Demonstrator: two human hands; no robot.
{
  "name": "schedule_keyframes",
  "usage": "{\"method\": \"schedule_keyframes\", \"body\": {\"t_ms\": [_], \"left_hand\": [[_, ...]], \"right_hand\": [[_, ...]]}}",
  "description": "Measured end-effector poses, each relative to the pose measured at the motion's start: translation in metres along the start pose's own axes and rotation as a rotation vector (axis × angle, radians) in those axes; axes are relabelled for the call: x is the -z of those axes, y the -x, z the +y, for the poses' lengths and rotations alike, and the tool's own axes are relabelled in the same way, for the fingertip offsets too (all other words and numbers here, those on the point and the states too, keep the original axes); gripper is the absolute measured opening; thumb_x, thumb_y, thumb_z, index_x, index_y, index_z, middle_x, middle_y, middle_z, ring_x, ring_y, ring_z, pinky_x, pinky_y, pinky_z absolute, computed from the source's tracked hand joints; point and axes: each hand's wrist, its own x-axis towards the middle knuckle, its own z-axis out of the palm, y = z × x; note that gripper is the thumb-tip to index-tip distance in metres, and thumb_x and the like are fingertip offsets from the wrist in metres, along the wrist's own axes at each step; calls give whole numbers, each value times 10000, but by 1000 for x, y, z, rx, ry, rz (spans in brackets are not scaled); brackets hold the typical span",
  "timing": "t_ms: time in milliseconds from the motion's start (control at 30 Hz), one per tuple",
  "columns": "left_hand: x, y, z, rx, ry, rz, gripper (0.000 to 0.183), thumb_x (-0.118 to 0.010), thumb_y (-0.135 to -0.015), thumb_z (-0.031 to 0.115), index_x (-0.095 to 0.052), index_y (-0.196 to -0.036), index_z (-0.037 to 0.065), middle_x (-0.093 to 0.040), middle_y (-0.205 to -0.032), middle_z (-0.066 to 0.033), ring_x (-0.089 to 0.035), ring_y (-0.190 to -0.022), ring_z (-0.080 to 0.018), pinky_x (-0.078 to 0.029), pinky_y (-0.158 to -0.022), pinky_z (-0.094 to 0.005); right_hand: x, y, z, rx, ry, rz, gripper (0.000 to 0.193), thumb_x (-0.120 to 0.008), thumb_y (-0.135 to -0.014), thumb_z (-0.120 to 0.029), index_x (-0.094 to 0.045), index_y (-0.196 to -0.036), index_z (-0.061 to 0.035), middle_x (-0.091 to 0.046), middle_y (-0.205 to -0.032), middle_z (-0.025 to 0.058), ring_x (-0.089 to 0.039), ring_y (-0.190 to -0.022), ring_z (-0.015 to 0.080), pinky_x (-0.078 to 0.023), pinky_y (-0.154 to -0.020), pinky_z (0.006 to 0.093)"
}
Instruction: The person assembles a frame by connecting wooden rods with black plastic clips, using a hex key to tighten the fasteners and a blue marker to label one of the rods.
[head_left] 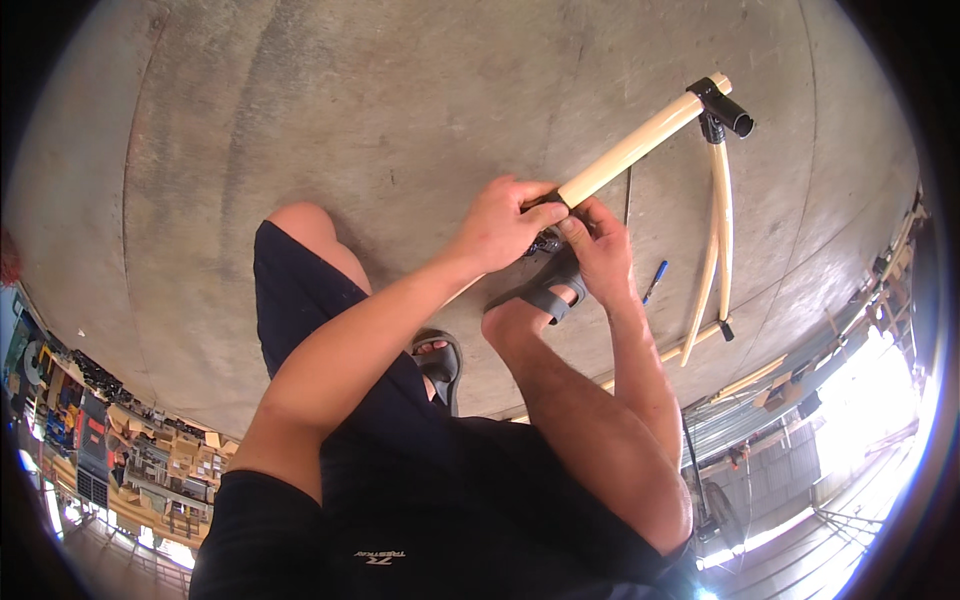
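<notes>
A cream-coloured pipe (635,148) slants up and to the right over the floor, with a black pipe joint (705,92) fitted near its far end. At its near end, my left hand (508,222) and my right hand (600,248) close in from both sides on another dark pipe joint (563,199), mostly hidden by my fingers. The thumbs nearly meet there. Just below my hands, more black fitting parts (541,243) show beside my sandalled foot. Two more cream pipes (724,225) run toward me from below the far joint.
A blue pen (655,281) lies on the concrete floor (400,90) right of my hands. Beyond it, another cream pipe (695,342) ends in a black cap. Shelves with boxes (180,460) stand at the lower left. My legs are bent close around the work.
</notes>
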Motion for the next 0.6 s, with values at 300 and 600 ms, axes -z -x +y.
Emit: {"method": "schedule_keyframes", "body": {"t_ms": [300,600], "left_hand": [[4,13,-3,-215,-305,44,470,-782,-895,232,-691,-1302,17,-715,-1262,-197,-647,-1213,-364,-345,-1198,-502],[-4,22,-11,-282,-373,102,563,-759,-924,308,-637,-1391,19,-649,-1381,-239,-561,-1374,-366,-263,-1242,-585]], "right_hand": [[6,-5,11,-63,-63,-47,330,-714,-996,-132,-680,-1301,-10,-739,-1096,52,-643,-1012,113,-516,-916,281],[-9,8,-18,122,175,11,360,-672,-1012,-80,-649,-1366,-18,-749,-1154,74,-668,-1082,147,-524,-971,325]]}}
